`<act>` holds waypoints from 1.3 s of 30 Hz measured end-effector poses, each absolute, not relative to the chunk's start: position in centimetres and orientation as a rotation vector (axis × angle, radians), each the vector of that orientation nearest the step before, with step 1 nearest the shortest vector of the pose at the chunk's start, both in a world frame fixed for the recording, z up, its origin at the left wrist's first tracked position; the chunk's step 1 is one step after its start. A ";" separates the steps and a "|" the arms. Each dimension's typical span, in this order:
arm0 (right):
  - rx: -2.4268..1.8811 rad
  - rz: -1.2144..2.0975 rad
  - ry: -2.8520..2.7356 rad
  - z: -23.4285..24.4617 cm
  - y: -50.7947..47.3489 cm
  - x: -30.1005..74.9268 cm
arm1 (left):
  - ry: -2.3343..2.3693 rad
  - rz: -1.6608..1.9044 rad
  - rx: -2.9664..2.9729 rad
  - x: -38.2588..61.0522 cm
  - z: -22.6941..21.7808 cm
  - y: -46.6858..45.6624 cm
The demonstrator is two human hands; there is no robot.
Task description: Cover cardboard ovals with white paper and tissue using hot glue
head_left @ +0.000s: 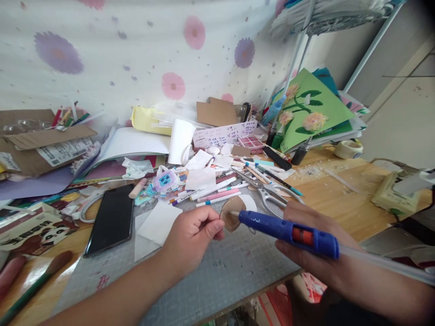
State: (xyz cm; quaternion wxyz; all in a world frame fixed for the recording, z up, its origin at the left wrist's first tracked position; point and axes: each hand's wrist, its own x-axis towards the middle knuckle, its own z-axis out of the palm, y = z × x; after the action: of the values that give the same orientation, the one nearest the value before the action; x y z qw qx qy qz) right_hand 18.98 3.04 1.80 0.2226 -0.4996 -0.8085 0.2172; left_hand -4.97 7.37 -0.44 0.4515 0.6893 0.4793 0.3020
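Note:
My left hand (193,237) is closed in a pinch on a small round brown cardboard piece (232,215), held just above the grey cutting mat (217,276). My right hand (306,244) is wrapped round a blue glue gun (288,232) with an orange window and a clear glue stick sticking out behind. The gun's metal nozzle touches the face of the cardboard piece. Scissors (268,192) lie on the mat just beyond the nozzle.
A black phone (112,218) and white paper squares (152,228) lie left of my hands. Several pens and markers (217,192) clutter the middle. A cardboard box (41,140) stands far left, green flower cards (311,113) back right, a tape roll (348,148) beyond.

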 end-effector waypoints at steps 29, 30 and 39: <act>-2.036 -0.114 -1.842 -5.2 8.8 38.2 | 1.108 1.210 1.063 -9.3 -0.8 10.4; -2.026 -0.105 -1.825 -5.0 8.9 38.2 | 1.082 1.264 1.029 -9.5 -0.7 10.6; -1.472 0.100 -2.114 -0.1 8.5 24.7 | 0.976 1.596 0.903 -11.2 0.6 11.6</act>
State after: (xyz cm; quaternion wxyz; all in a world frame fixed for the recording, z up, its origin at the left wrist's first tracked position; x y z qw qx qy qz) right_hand 24.72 8.54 -0.12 0.2781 -0.5483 -0.7878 0.0374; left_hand -11.23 11.61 0.65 0.5074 0.3745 0.4050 0.6621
